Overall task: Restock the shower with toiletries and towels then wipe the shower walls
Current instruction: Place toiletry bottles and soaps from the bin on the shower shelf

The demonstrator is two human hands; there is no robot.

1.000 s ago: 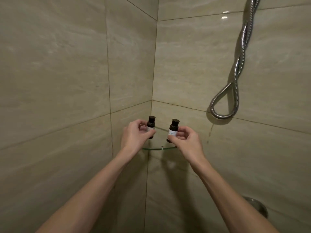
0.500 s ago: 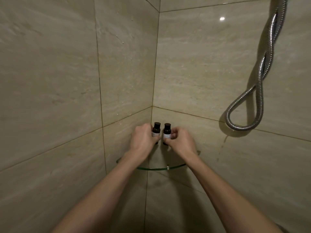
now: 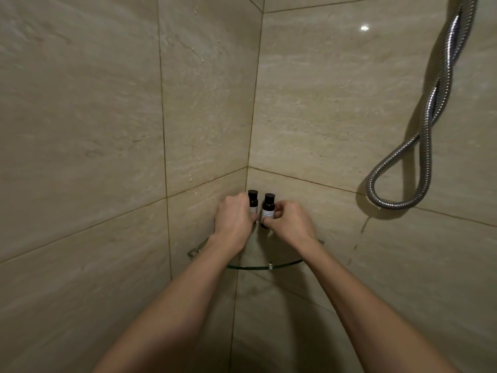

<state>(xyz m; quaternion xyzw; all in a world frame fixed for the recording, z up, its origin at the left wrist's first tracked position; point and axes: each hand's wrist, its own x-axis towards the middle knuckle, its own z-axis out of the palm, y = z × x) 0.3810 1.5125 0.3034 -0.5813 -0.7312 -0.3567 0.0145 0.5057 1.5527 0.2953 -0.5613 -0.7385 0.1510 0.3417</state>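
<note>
head view: both arms reach into the shower corner. my left hand is curled round the left bottle, and my right hand pinches the right bottle low on its label. both are small dark bottles with black caps, upright, just beside each other, tucked into the corner over the back of the glass corner shelf. my hands hide the bases, so i can't tell if they're seated on the glass or a touch above it.

status, my read: the toiletries step is nearly closed out. what's left is to confirm both bottles sit flat, then let go. no towels in view, so that part looks not started. the wall tiles have water drops and a drip streak under the shower hose, which hangs looped on the right wall, so the wipe-down looks pending too.

risk: the glass is slick, so release gently.
</note>
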